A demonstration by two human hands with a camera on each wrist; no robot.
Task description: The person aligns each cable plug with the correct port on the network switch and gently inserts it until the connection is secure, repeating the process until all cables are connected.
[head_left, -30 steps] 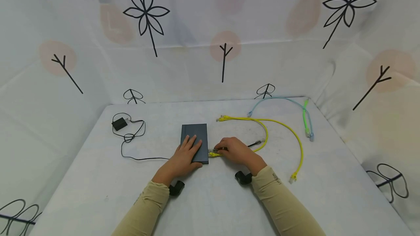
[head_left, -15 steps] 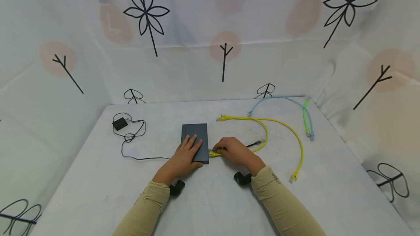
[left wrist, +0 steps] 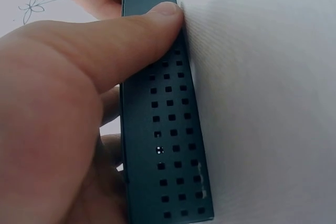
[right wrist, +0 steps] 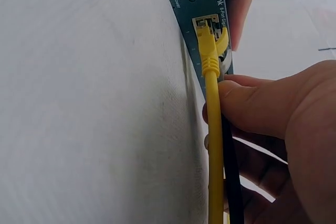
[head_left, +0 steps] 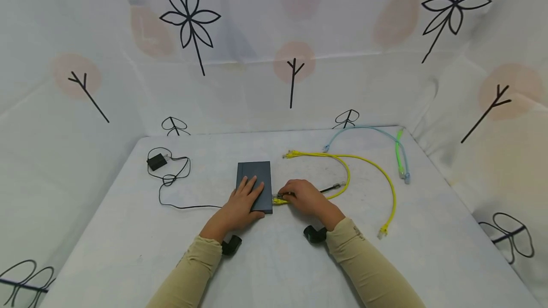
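Note:
A dark blue TP-Link network switch (head_left: 262, 170) lies on the white table. My left hand (head_left: 239, 206) rests on top of it with fingers spread. In the left wrist view, my thumb (left wrist: 131, 38) presses along the vented side. At the port side, my right hand (head_left: 309, 197) pinches a short black network cable (head_left: 330, 188) close to its plug; the fingers hide that plug. A yellow network cable (right wrist: 211, 61) sits in a port beside it, with part of another yellow plug (right wrist: 222, 43) behind. The black cable's far end lies free on the table.
A black power adapter (head_left: 156, 162) with a looped cord (head_left: 188, 207) lies at left, its cord running toward the switch. A second yellow cable (head_left: 388, 179) curves across the right side. A light blue cable (head_left: 372, 128) and a green cable (head_left: 398, 152) lie at back right.
My right hand and wrist have edged very slightly left, toward the switch, with the black cable. The left hand and the switch stay in place.

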